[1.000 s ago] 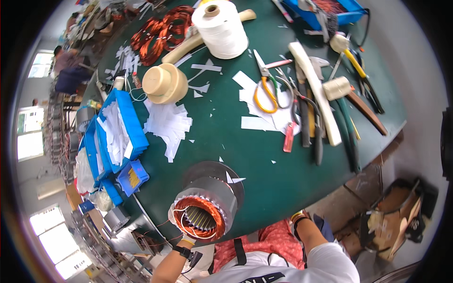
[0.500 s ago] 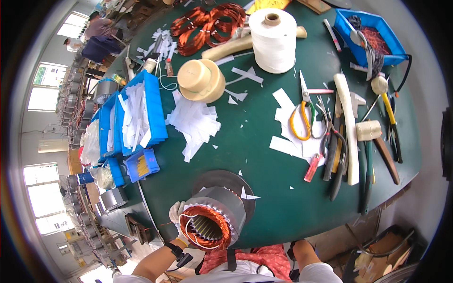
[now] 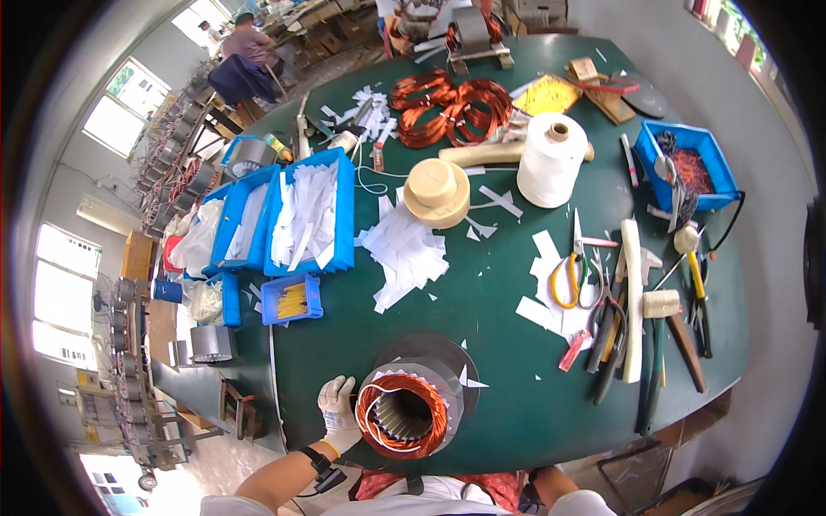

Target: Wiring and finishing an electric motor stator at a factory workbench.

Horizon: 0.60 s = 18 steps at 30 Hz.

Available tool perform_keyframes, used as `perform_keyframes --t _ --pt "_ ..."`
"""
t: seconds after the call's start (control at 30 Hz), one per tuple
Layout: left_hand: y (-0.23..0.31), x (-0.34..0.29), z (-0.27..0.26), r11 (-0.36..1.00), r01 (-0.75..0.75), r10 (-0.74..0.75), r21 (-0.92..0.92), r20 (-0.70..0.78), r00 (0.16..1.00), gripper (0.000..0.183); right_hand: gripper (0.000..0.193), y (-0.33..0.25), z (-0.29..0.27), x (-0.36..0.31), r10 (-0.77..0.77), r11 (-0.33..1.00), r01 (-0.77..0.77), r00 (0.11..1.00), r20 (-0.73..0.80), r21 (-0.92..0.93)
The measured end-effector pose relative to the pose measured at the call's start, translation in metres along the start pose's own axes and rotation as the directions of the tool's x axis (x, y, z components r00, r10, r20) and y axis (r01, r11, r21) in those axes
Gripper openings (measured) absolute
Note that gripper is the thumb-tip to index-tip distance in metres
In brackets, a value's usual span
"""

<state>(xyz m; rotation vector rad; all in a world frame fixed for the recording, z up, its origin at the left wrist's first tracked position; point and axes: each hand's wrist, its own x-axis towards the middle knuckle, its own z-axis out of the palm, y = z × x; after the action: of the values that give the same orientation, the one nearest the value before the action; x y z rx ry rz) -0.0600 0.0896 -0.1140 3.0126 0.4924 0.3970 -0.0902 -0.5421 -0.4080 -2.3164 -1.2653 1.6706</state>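
Observation:
On the near part of the green table stands a motor stator [image 3: 449, 404], a grey cylinder with its bore tipped toward me. A ring of copper windings [image 3: 436, 421] surrounds the bore, with a white cord looped over it and white insulation tips around its edge. Behind and beneath the stator shows a dark round disc [image 3: 469, 361]. My left hand [image 3: 338, 414], in a white glove, is at the stator's left side with its fingers stretched out, holding nothing visible. Of my right arm only the forearm shows at the lower edge; the hand is out of sight.
Blue bins [image 3: 342, 215] of white paper strips stand left, near a small tray [image 3: 292, 298]. A cream stepped block [image 3: 436, 193], a white thread cone [image 3: 551, 163] and copper coils [image 3: 447, 112] lie beyond. Scissors [image 3: 568, 275], pliers and mallets [image 3: 661, 304] lie right. Another person [image 3: 248, 47] sits far left.
The view has shifted, bringing more of the table's far side into sight. My left hand, partly behind the stator before, now shows beside it with its fingers extended.

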Motion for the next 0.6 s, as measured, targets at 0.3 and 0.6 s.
perform_keyframes --t 0.3,0.6 --pt "0.018 0.007 -0.02 0.989 0.004 -0.012 -0.145 -0.048 0.999 0.048 0.045 -0.086 -0.178 0.075 -0.015 0.997 0.018 0.999 0.033 -0.079" --pt "0.021 0.002 -0.02 0.987 -0.025 0.001 -0.16 -0.153 0.988 0.043 0.047 -0.021 -0.084 0.108 0.053 0.96 -0.088 0.989 -0.137 -0.265"
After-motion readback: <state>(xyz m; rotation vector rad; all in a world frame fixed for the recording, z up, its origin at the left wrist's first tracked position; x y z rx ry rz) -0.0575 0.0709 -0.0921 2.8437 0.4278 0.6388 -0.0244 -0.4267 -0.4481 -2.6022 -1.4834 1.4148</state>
